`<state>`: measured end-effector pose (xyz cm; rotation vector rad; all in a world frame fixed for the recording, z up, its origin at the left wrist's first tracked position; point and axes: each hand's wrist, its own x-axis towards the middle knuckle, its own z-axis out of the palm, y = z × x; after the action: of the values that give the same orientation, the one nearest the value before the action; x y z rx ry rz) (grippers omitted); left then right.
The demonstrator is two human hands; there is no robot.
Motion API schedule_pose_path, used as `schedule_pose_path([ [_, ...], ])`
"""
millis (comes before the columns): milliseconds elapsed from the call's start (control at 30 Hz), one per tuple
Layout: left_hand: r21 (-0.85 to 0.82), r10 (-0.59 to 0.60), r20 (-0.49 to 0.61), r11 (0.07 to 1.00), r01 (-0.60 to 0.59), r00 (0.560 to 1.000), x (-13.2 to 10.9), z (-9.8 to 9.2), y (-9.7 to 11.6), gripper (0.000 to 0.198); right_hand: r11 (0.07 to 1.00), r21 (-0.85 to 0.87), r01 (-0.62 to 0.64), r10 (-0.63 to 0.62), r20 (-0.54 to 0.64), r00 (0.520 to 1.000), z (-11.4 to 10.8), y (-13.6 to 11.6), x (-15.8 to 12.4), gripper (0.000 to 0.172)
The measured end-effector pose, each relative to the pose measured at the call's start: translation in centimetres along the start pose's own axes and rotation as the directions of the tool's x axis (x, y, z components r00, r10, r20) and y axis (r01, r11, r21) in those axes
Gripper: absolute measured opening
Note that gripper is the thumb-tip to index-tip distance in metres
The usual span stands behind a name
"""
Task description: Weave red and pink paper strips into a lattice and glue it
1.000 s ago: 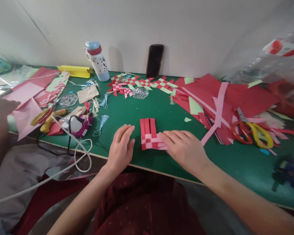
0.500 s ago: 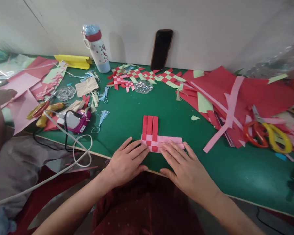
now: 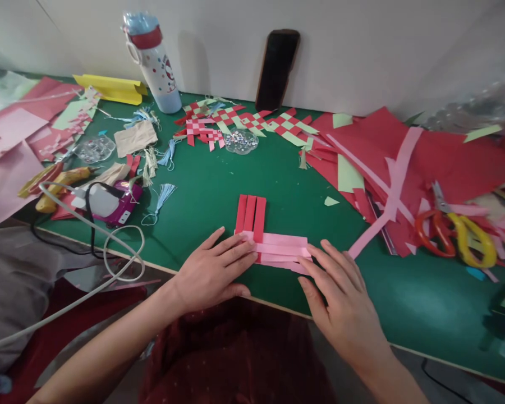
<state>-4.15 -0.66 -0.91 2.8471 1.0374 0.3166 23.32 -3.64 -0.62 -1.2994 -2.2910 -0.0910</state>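
Observation:
Woven paper strips lie flat near the table's front edge, with red strips [image 3: 251, 213] pointing away from me and pink strips [image 3: 281, 245] running to the right. My left hand [image 3: 219, 266] rests flat on the woven corner, fingers stretched out, hiding most of the checkered part. At the right ends of the pink strips is my right hand [image 3: 340, 289], its fingers apart and the tips touching or just above the paper. The lowest pink strip sits slightly askew from the others.
Behind are finished woven pieces [image 3: 292, 124] and a dish of small gems [image 3: 240, 141]. Scissors [image 3: 454, 230] lie on red paper [image 3: 374, 151] at right. A phone [image 3: 278, 70] and a bottle [image 3: 155, 67] stand at the wall. Left lie a purple device [image 3: 124, 202] and a white cable [image 3: 105, 238].
My right hand has slid right, off the middle of the pink strips to their ends. My left hand now covers more of the woven corner. The view has shifted slightly.

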Motion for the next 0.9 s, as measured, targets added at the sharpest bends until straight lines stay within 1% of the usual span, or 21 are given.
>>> schedule_pose_path([
  [67,-0.027,-0.009,-0.022,1.000,0.008,1.000,-0.1,-0.1,0.1,0.056,0.999,0.037,-0.004,0.005,-0.010,1.000,0.0,-0.2,-0.1,0.031],
  [133,-0.043,-0.025,-0.026,0.999,0.024,0.999,0.0,-0.3,0.2,0.051,0.998,0.061,-0.014,0.013,0.011,1.000,0.2,-0.5,0.0,0.028],
  [300,-0.039,-0.025,-0.008,0.999,0.025,1.000,0.1,-0.5,0.3,0.049,0.996,0.048,-0.078,0.076,0.054,0.996,0.6,-0.3,0.3,0.012],
  [400,-0.061,-0.013,0.006,0.998,0.014,1.000,0.1,-0.5,0.2,0.045,0.996,0.062,-0.065,0.063,0.023,0.998,0.2,0.4,0.5,0.005],
  [467,-0.065,-0.010,0.009,0.998,0.011,1.000,0.0,-0.4,0.1,0.044,0.996,0.080,-0.028,0.029,-0.005,1.000,-0.2,0.8,1.3,0.006],
  [567,-0.050,-0.019,0.004,0.999,0.019,1.000,0.0,-0.5,0.2,0.046,0.992,0.111,0.067,-0.069,0.012,0.998,-0.5,1.1,3.4,0.016],
  [667,-0.031,-0.030,-0.009,0.999,0.030,1.000,0.1,-0.6,0.4,0.049,0.980,0.117,0.163,-0.172,0.072,0.982,0.0,1.2,6.5,0.021],
  [800,-0.044,-0.023,-0.012,0.999,0.023,1.000,0.1,-0.5,0.3,0.049,0.954,0.120,0.274,-0.293,0.182,0.939,2.0,1.7,10.7,0.032],
  [900,-0.071,-0.025,0.002,0.997,0.025,1.000,0.0,-0.4,0.2,0.048,0.938,0.138,0.317,-0.344,0.291,0.893,4.0,2.3,13.1,0.037],
])
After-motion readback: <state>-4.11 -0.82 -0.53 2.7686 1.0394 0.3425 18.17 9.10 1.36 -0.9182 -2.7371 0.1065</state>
